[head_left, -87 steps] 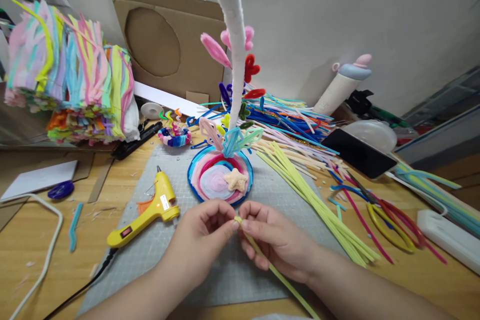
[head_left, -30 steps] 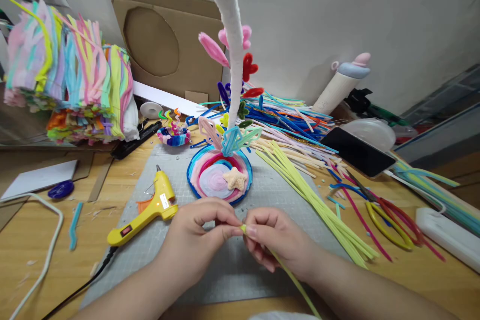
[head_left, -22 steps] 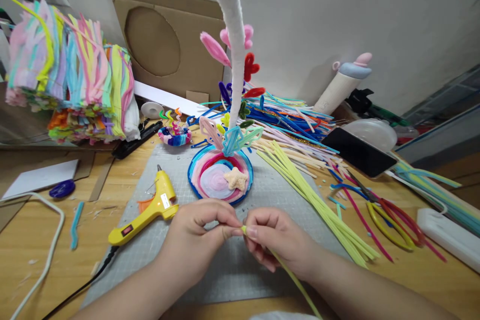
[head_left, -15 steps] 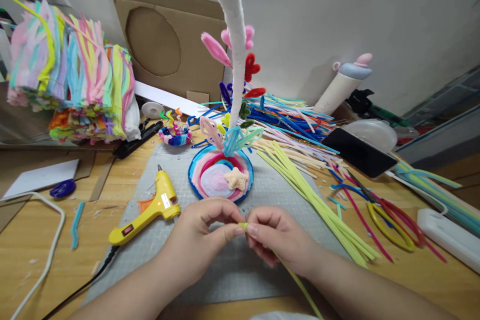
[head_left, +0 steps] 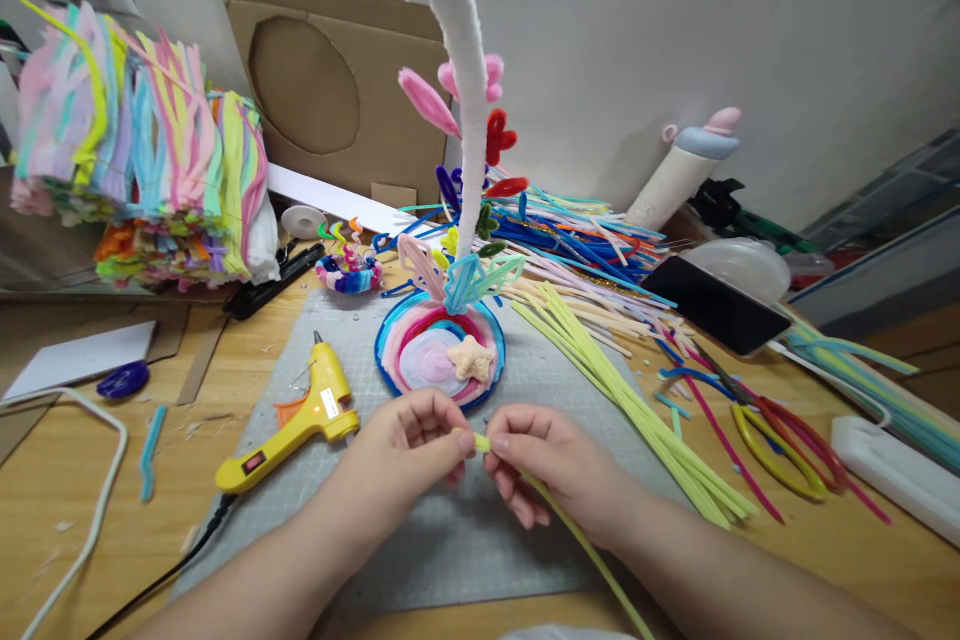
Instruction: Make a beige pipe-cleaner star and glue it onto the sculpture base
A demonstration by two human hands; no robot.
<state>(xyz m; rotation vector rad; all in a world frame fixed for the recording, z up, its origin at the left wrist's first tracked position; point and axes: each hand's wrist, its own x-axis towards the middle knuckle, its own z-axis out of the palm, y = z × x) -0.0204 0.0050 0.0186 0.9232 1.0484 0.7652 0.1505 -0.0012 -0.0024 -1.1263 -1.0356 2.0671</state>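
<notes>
Between my two hands is a yellow-green pipe cleaner (head_left: 584,542). My left hand (head_left: 420,450) pinches its short end between thumb and forefinger. Close beside it, my right hand (head_left: 551,460) grips the same stem, whose long part trails down past the wrist toward the front edge. Just beyond my fingers stands a round base (head_left: 394,385) coiled from blue, pink and lilac pipe cleaners. On it sit a beige star (head_left: 470,358), looped leaf shapes (head_left: 466,282) and a tall white stem (head_left: 471,110) with coloured flowers and petals.
A yellow hot glue gun (head_left: 304,425) lies left on the grey cutting mat (head_left: 420,560). Loose yellow-green pipe cleaners (head_left: 630,405) spread at the right, beside scissors (head_left: 780,450) and a phone (head_left: 716,305). Bundled pipe cleaners (head_left: 142,150) and cut cardboard (head_left: 405,70) stand behind.
My left hand has shifted slightly left and its fingers have curled more, leaving a little more of the pipe cleaner's end showing between the hands. The right hand's lower fingers have loosened slightly.
</notes>
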